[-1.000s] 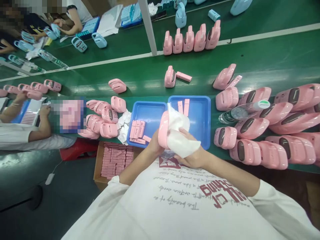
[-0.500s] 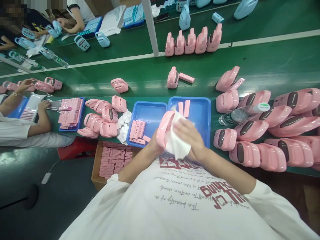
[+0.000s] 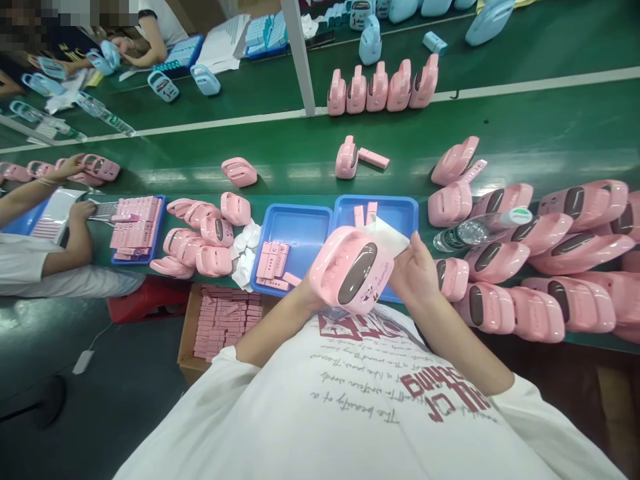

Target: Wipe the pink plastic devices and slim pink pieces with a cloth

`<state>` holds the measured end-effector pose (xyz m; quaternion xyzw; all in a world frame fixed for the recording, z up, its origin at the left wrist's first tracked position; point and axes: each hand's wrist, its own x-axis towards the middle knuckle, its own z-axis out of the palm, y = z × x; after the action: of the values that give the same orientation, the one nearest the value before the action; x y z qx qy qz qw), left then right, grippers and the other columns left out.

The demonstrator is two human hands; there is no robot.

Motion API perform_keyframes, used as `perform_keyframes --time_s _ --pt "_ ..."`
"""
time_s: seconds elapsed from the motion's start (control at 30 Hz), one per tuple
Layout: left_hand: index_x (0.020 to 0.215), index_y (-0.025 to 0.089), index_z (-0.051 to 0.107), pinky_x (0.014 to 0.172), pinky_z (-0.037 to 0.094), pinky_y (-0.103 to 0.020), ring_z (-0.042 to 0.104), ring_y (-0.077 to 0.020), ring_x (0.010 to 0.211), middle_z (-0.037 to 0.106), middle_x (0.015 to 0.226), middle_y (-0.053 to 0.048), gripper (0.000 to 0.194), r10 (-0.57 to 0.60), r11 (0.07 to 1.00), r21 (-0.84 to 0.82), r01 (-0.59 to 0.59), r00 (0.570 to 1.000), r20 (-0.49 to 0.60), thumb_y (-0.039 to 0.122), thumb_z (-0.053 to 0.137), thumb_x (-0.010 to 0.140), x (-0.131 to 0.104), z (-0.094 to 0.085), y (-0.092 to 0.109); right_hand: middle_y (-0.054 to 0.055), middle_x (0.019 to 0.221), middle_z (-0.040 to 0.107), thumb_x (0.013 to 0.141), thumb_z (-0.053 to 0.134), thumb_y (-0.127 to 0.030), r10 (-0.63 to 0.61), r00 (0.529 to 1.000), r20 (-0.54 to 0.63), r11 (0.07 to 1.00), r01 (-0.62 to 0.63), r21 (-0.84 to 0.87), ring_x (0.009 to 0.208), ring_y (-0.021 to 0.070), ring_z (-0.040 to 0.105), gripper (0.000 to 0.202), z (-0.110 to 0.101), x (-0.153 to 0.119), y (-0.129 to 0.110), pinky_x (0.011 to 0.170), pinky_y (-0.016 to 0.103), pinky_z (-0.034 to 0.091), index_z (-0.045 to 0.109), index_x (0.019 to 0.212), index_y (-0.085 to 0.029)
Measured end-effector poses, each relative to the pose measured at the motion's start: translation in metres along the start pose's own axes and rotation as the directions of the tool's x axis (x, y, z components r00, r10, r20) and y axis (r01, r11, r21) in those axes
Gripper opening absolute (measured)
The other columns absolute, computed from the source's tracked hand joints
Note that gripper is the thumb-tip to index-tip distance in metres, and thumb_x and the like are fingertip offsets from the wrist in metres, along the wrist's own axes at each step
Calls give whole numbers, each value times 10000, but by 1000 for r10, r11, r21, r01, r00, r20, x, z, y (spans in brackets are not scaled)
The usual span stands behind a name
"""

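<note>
My left hand (image 3: pixel 311 293) grips a glossy pink plastic device (image 3: pixel 330 267) by its left side, with most of the fingers hidden behind it. The device has a loop handle, a dark oval window and small printed figures, and its window side is tilted up toward me. A white cloth (image 3: pixel 387 235) sticks out behind the device's upper right. My right hand (image 3: pixel 416 270) has the cloth at its fingers, just right of the device. Under both hands lie two blue trays (image 3: pixel 295 217) holding small pink blocks (image 3: pixel 273 260).
Many pink devices (image 3: pixel 493 307) crowd the right side, with a clear bottle (image 3: pixel 470 233) lying on them. More pink devices (image 3: pixel 187 247) and crumpled white paper (image 3: pixel 245 257) stand left. A carton of pink blocks (image 3: pixel 227 323) sits below. A co-worker's arm (image 3: pixel 80 230) is far left.
The device has turned so its dark window and print face me. My right hand has moved right, off the device's surface, and the cloth has shifted up behind it.
</note>
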<state>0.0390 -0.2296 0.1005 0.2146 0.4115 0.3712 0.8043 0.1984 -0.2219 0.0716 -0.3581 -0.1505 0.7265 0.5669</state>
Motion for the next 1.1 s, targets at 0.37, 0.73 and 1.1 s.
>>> perform_keyframes --time_s 0.37,0.73,1.1 --pt "973 185 649 966 421 -452 574 -290 1080 681 1019 -72 553 201 978 63 -197 978 -63 609 681 620 16 -1 -11 86 1346 519 835 457 -572 -93 985 148 933 138 -332 1177 233 544 593 -7 -25 28 897 379 514 427 1324 -238" --pt "1253 219 563 1083 310 -421 419 -270 1297 529 1347 -79 637 266 808 526 -267 961 79 664 404 826 6 -24 11 118 1278 566 676 656 -602 -19 1000 -12 966 15 -258 1110 255 586 720 -7 -10 49 843 386 538 441 1237 -206" --pt "1081 196 651 932 443 -340 599 -211 1046 677 1092 -73 342 628 554 692 -463 778 18 417 573 831 18 -38 1 108 1142 645 644 643 -680 159 986 44 964 -146 -222 981 266 642 699 -3 -4 49 757 406 559 537 1149 -209"
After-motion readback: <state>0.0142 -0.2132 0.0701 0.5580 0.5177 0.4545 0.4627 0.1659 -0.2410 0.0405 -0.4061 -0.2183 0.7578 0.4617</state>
